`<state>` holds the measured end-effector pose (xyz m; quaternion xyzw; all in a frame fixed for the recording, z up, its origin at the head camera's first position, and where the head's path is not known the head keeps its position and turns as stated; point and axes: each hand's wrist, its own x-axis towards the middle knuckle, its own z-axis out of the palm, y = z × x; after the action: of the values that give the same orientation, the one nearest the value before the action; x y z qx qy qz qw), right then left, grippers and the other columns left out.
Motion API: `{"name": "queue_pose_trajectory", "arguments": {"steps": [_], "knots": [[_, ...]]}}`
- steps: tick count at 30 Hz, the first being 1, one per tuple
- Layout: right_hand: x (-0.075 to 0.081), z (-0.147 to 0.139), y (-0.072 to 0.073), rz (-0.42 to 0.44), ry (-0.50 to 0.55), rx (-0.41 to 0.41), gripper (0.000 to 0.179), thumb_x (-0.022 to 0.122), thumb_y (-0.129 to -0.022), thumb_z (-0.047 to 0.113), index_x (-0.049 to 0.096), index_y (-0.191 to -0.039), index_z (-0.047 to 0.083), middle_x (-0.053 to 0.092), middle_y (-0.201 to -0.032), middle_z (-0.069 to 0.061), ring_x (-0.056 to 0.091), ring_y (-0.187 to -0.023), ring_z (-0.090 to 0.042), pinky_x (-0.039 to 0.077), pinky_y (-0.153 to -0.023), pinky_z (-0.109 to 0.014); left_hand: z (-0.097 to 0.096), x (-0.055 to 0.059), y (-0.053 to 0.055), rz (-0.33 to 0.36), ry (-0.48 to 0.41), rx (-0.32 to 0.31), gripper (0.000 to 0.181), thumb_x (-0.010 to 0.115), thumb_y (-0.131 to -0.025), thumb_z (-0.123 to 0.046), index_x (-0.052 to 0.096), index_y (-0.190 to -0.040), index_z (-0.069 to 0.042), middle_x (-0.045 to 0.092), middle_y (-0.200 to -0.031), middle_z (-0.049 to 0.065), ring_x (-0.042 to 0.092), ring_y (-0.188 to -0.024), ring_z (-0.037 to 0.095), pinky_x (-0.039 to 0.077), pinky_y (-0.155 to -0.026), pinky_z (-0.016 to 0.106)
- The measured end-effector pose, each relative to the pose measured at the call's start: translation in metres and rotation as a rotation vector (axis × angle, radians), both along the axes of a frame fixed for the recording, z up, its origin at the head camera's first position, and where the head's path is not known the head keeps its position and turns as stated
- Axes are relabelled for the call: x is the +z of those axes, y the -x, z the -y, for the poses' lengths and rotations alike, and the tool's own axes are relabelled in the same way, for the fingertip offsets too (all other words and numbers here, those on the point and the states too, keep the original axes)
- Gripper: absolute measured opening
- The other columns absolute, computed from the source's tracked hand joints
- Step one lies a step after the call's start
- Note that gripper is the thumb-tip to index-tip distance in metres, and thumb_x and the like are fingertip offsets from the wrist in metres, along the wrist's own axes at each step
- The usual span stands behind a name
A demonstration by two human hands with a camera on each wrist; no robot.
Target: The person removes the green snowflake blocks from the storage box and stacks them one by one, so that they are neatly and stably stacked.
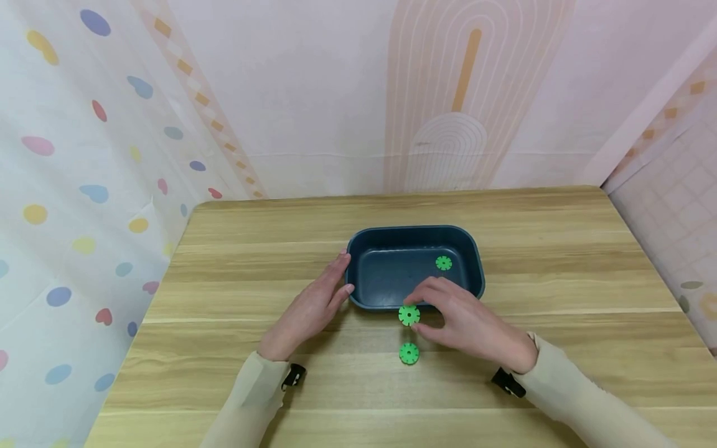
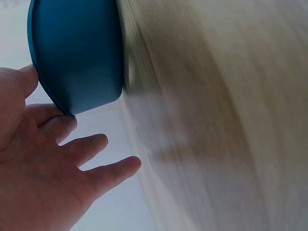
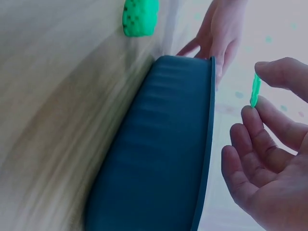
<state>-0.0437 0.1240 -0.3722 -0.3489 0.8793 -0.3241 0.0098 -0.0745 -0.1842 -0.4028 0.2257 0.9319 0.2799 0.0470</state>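
Observation:
A dark blue rectangular bin (image 1: 414, 305) stands on the table, one green notched disc (image 1: 444, 263) lying inside near its right end. My left hand (image 1: 313, 305) touches the bin's left end, fingers extended, with fingertips and thumb at the rim; in the left wrist view the outer fingers (image 2: 115, 173) spread away from it. Between thumb and fingertips, my right hand (image 1: 465, 317) pinches another green notched disc (image 3: 255, 90), held over the bin's near rim in the head view. A stack of green notched discs (image 3: 140, 18) stands on the table in front of the bin.
The wood-grain table (image 1: 252, 249) ends at the back against a patterned curtain (image 1: 313, 93). More curtain with coloured spots (image 1: 58, 296) hangs along the left. Dark straps (image 1: 508, 382) show at both sleeve cuffs.

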Motion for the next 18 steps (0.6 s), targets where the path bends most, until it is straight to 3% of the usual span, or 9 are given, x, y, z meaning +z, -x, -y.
{"name": "queue_pose_trajectory", "arguments": {"steps": [9, 18], "knots": [[-0.004, 0.000, -0.010, -0.022, 0.035, 0.039, 0.031, 0.086, -0.087, 0.019, 0.074, -0.115, 0.016, 0.065, -0.114, 0.009, 0.059, -0.106, -0.010, 0.056, -0.090, -0.033, 0.000, -0.001, 0.000, -0.003, 0.007, -0.003, 0.063, 0.045, -0.113, -0.032, 0.023, -0.165, -0.006, 0.020, -0.171, 0.012, 0.023, -0.156, 0.029, 0.027, -0.123, 0.050], [-0.008, -0.001, -0.018, 0.004, -0.005, 0.059, 0.032, 0.085, -0.088, 0.020, 0.073, -0.118, 0.017, 0.064, -0.115, 0.009, 0.058, -0.107, -0.008, 0.055, -0.093, -0.033, 0.000, -0.001, 0.000, -0.016, -0.002, -0.008, 0.062, 0.046, -0.113, -0.031, 0.024, -0.164, -0.005, 0.021, -0.171, 0.013, 0.024, -0.156, 0.029, 0.027, -0.123, 0.050]]}}
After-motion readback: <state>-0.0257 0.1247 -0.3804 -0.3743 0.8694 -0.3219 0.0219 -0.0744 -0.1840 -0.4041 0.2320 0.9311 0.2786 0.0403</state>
